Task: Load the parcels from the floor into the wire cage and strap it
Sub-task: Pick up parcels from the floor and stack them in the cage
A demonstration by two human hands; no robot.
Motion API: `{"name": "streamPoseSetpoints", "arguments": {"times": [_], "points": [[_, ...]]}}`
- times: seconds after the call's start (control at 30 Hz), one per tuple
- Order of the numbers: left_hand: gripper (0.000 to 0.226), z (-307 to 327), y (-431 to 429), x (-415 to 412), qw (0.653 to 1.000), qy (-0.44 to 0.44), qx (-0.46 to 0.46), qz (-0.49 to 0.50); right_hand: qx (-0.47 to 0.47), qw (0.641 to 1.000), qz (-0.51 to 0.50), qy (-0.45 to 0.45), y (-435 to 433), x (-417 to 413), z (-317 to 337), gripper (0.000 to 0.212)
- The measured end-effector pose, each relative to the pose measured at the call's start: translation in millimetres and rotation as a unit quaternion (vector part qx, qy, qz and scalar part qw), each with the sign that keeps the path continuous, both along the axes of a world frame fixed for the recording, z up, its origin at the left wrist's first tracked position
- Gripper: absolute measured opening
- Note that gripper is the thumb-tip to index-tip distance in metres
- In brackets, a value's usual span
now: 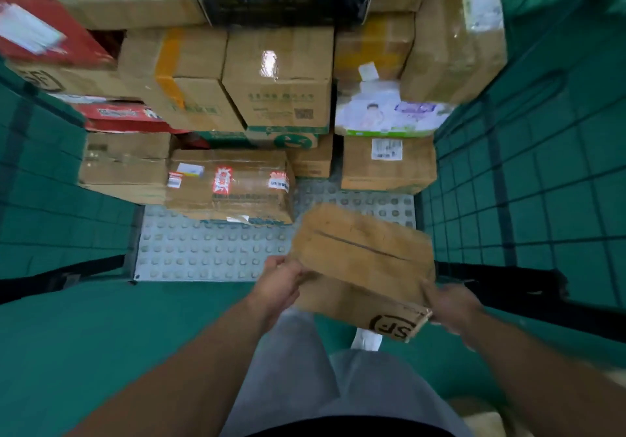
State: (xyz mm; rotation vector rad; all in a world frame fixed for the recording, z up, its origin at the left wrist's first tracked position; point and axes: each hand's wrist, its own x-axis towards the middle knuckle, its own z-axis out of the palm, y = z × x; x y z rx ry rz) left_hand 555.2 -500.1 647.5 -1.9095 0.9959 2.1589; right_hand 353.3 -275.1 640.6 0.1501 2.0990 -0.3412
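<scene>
Circled "SF" logo on the held parcel [362, 267]; the same on a stacked box [50, 81] at left.

1. At 5 o'clock, the left hand [283, 282] and right hand [452, 304] grip a tilted cardboard parcel [362, 260] by its ends.
2. Stacked parcels [277, 91] fill 12 o'clock, above a studded floor [210, 250].
3. Wire cage [528, 179] walls stand at 3 and 9 o'clock.

We've got the box [362, 260] between left hand [281, 284] and right hand [454, 304], parcels [277, 91] stacked behind it inside the cage [525, 182].
</scene>
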Motion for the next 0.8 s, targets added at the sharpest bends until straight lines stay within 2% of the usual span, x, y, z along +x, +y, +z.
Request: {"name": "streamPoseSetpoints", "arguments": {"times": [0.17,0.37,0.47,0.53,0.63,0.7,0.8], "points": [[0.038,-80,-65,-45,0.998,-0.042,-0.015,-0.045,0.031,0.998,-0.052,0.003,-28,14,-75,0.054],[0.051,-161,-103,-98,0.979,-0.113,-0.119,-0.123,0.028,0.977,-0.175,-0.116,-54,68,-155,0.046],[0.034,-201,-109,-122,0.961,-0.161,-0.142,-0.173,0.011,0.959,-0.248,-0.140,-61,80,-194,0.037],[0.027,-229,-111,-135,0.953,-0.188,-0.153,-0.180,0.007,0.955,-0.256,-0.151,-65,81,-226,0.039],[0.034,-260,-104,-137,0.946,-0.200,-0.209,-0.147,0.003,0.950,-0.268,-0.160,-69,73,-266,0.031],[0.040,-270,-94,-131,0.936,-0.218,-0.249,-0.122,0.001,0.958,-0.248,-0.147,-68,62,-282,0.028],[0.034,-272,-81,-121,0.931,-0.231,-0.264,-0.105,0.001,0.969,-0.205,-0.136,-68,41,-286,0.028]]}}
